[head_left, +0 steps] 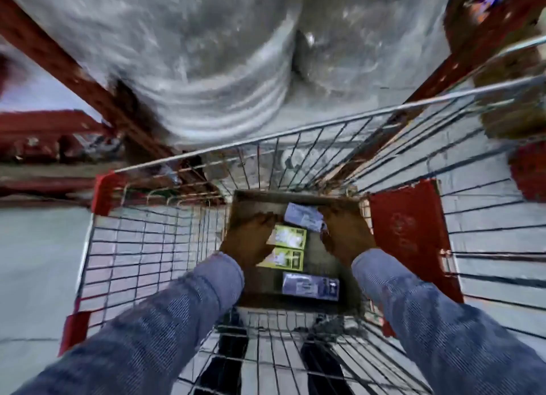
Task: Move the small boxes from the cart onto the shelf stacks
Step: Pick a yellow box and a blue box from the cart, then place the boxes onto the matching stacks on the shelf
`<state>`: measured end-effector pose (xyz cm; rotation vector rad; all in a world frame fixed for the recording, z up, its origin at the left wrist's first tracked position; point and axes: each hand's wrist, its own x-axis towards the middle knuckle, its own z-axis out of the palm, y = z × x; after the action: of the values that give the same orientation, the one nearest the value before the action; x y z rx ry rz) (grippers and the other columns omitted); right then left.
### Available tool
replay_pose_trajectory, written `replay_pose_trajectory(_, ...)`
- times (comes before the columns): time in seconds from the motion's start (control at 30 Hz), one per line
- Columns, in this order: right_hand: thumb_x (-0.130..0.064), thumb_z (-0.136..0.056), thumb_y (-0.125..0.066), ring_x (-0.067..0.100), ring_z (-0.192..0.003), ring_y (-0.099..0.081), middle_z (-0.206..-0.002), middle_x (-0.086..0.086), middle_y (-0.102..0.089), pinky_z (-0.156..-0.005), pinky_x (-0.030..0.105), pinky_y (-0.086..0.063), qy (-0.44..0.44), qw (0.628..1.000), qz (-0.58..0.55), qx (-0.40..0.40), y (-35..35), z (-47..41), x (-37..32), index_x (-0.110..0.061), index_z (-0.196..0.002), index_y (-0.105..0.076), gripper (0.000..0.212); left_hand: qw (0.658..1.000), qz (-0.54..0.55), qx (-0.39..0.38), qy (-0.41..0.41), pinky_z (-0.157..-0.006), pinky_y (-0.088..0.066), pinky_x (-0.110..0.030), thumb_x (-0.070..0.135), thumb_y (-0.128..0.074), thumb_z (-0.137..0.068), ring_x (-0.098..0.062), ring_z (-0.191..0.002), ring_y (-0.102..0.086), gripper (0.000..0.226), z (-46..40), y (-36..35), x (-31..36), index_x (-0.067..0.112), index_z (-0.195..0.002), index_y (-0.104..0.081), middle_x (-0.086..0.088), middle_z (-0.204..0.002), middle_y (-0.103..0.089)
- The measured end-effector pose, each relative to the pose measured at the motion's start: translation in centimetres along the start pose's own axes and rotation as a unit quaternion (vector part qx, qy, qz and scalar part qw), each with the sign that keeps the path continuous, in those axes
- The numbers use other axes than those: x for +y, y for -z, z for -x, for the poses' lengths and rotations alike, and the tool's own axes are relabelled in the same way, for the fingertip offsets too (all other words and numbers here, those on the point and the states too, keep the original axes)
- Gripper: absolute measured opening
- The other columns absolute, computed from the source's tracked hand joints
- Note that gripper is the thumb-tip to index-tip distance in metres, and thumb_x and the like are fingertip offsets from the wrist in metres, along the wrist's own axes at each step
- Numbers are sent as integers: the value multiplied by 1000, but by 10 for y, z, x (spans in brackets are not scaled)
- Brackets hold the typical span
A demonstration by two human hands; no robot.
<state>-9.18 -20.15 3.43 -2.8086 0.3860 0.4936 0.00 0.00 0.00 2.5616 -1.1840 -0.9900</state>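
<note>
A wire shopping cart (pixel 153 246) with red corner guards holds an open cardboard carton (pixel 322 261). Inside the carton lie two green small boxes (pixel 291 237) (pixel 284 259) and a purple small box (pixel 310 286). Another pale purple small box (pixel 302 217) sits tilted at the carton's far end. My right hand (pixel 345 235) grips its right end. My left hand (pixel 248 242) is down in the carton, partly over the green boxes, with its fingertips close to the tilted box's left end. Motion blur hides the left hand's grasp.
A large pallet load wrapped in clear film (pixel 224 54) fills the space past the cart, between red shelf uprights (pixel 59 60) (pixel 461 66). A red panel (pixel 410 235) leans inside the cart to the right of the carton. Grey floor (pixel 38 261) lies to the left.
</note>
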Motion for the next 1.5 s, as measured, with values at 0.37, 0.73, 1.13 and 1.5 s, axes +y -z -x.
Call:
replay_pose_trajectory(0.37, -18, -80, -70, 35, -101, -63, -114, 15, -65, -79, 41, -54, -10, 996, 24, -82, -31, -42, 7, -8, -114, -59, 36, 988, -22, -145, -56, -92, -49, -46, 16, -73, -82, -37, -112, -57, 54, -59, -2, -29, 11, -130, -48, -21, -123, -57)
replay_pose_trajectory(0.73, -28, -69, -79, 33, -95, -64, -107, 14, -68, -75, 36, -52, -10, 999, 14, -43, 11, -25, 3, -13, -107, -60, 46, 978, -127, -118, -115, -71, -52, -30, 31, -77, -75, -24, -92, -64, 44, -30, 46, -8, 12, -110, -61, -9, -109, -68)
replay_pose_trajectory(1.13, -56, -55, -69, 27, -80, -65, -85, 2, -72, -59, 32, -44, 91, 988, 29, 121, 263, 71, -76, -24, -90, -63, 47, 971, -145, 147, -120, -54, -49, -29, 50, -63, -64, -13, -65, -63, 36, 178, 270, 49, 30, -94, -62, 6, -78, -70)
replay_pose_trajectory(1.5, -56, -47, -70, 17, -73, -57, -81, -7, -70, -52, 28, -33, 130, 931, 98, 328, 521, 192, -150, -35, -97, -64, 55, 895, -221, 360, -144, -58, -54, -33, 39, -71, -58, -16, -74, -68, 47, 339, 464, 127, 29, -104, -63, 6, -86, -73)
